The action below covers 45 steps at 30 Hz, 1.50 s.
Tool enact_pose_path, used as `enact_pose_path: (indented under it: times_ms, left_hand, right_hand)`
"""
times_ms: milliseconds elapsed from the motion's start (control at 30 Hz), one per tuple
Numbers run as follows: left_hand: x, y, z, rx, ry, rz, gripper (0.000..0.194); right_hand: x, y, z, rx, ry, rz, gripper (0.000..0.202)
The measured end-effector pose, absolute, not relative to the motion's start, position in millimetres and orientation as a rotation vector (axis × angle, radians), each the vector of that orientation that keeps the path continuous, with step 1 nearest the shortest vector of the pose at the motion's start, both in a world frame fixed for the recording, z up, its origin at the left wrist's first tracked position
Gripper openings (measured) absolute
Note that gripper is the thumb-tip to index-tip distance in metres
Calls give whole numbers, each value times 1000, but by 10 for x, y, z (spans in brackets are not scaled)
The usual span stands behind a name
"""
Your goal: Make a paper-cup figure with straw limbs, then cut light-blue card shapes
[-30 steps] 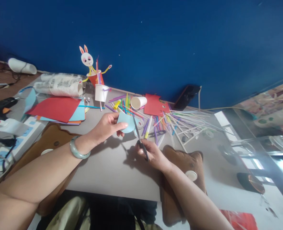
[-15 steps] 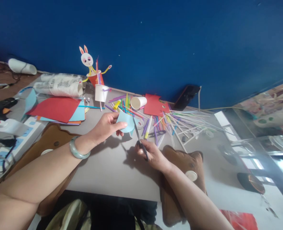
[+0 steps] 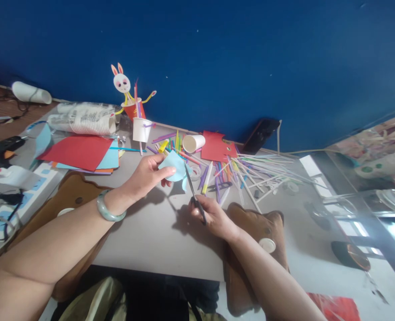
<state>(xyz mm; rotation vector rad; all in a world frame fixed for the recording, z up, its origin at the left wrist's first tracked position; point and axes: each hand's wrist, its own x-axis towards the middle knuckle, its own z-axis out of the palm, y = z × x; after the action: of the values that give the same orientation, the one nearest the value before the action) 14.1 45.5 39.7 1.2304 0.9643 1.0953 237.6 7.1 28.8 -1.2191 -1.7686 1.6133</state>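
Observation:
Light blue paper point(image 3: 174, 166) is pinched between the thumb and fingers of my left hand point(image 3: 152, 174), above the grey table. A narrow strip of it hangs down at its right side. My right hand point(image 3: 212, 216) grips the black handles of a pair of scissors point(image 3: 191, 186). The blades point up and lie against the paper's right edge; whether they are parted is hard to tell. A green bangle point(image 3: 108, 207) circles my left wrist. Behind the paper lie coloured sticks point(image 3: 205, 178) and a white paper cup point(image 3: 193, 143) on its side.
Red paper point(image 3: 80, 151) tops a stack at the left, near stacked cups point(image 3: 83, 124) and a power strip point(image 3: 26, 196). A rabbit figure point(image 3: 121, 83) stands at the back. Brown cushions point(image 3: 251, 223) lie under both forearms. A dark phone point(image 3: 261, 133) leans on the blue wall.
The blue paper has turned and shifted slightly left in my left hand, and its hanging strip shows more clearly. My right hand with the scissors has barely moved.

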Motion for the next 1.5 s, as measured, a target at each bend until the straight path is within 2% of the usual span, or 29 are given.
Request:
enact_pose_path:
  times_ms: [367, 867, 1500]
  left_hand:
    - [167, 433, 402, 1223, 983, 1051, 23]
    - [178, 406, 474, 1281, 970, 964, 17]
    - [154, 436, 415, 1243, 986, 1022, 16]
  right_hand:
    - [2372, 68, 291, -1205, -1752, 1633, 62]
    - [2377, 67, 298, -1189, -1767, 1612, 62]
    - [2365, 63, 289, -1216, -1739, 1629, 64]
